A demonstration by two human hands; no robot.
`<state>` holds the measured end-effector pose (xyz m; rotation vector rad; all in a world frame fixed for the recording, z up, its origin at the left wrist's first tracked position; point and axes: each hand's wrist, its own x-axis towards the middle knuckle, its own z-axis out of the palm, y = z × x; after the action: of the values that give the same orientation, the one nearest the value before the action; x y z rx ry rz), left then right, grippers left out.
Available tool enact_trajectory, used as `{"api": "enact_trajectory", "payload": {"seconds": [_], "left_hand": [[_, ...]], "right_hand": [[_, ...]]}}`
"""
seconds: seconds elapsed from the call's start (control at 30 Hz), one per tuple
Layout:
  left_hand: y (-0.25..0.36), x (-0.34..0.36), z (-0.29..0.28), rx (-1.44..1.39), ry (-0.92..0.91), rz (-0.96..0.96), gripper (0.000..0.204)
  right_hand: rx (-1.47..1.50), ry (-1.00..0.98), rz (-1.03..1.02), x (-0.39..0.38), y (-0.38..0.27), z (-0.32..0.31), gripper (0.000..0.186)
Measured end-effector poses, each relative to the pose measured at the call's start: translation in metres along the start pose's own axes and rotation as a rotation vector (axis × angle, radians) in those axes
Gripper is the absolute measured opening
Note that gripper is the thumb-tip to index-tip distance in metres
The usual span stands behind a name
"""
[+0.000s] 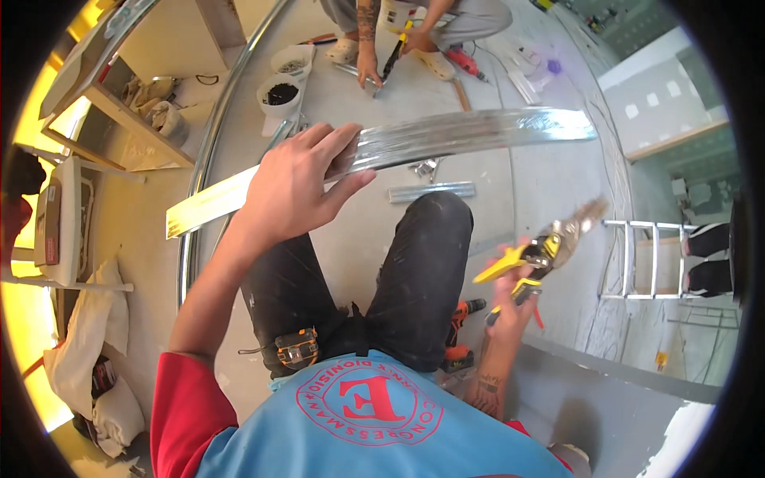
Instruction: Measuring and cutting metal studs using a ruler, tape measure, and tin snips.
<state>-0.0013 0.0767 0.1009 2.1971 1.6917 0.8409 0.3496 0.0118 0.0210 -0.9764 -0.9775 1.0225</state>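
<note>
My left hand [293,185] grips a long, shiny metal channel [478,129] near its left part, fingers over the top and thumb along the near edge. The channel spans the view above my knees, running from lower left to upper right. Lower right, my right hand [514,307] is closed round yellow-and-black tin snips [550,247]. Their blades point up and right, apart from the channel and slightly blurred. On the floor beyond my knees lie a short metal channel [432,191] and small bent metal pieces [425,169].
A co-worker's hand [369,68] touches metal on the floor ahead, beside tubs of dark screws [280,94] and pale fasteners [292,62]. An orange drill [460,327] lies by my right thigh. A tape measure [296,348] rests at my left hip. Right stands a ladder [655,259].
</note>
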Motion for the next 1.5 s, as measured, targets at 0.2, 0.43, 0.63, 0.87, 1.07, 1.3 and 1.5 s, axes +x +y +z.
{"api": "enact_trajectory", "payload": {"seconds": [0.2, 0.43, 0.63, 0.87, 1.07, 1.3, 1.5], "left_hand": [[0.025, 0.032, -0.037, -0.166, -0.027, 0.096, 0.054], [0.028, 0.04, -0.047, -0.153, -0.062, 0.221, 0.055], [0.034, 0.047, -0.047, -0.248, -0.098, 0.161, 0.054], [0.035, 0.049, -0.049, -0.245, -0.102, 0.155, 0.053], [0.032, 0.048, -0.057, -0.362, -0.34, 0.026, 0.064], [0.029, 0.042, -0.066, -0.283, -0.376, -0.016, 0.069], [0.025, 0.039, -0.067, -0.326, -0.397, -0.065, 0.07]], "right_hand": [[0.158, -0.531, 0.558, -0.023, 0.0, 0.049, 0.057], [-0.533, -0.45, -0.144, -0.015, 0.025, 0.048, 0.051], [-0.429, -0.149, -0.186, -0.016, 0.072, 0.036, 0.045], [-0.322, -0.281, -0.101, -0.001, 0.071, 0.024, 0.041], [-0.318, -0.531, -0.025, -0.002, 0.03, 0.049, 0.05], [-0.44, -0.699, 0.077, -0.003, 0.032, 0.059, 0.079], [-0.423, -0.747, 0.009, 0.003, 0.042, 0.066, 0.085]]}}
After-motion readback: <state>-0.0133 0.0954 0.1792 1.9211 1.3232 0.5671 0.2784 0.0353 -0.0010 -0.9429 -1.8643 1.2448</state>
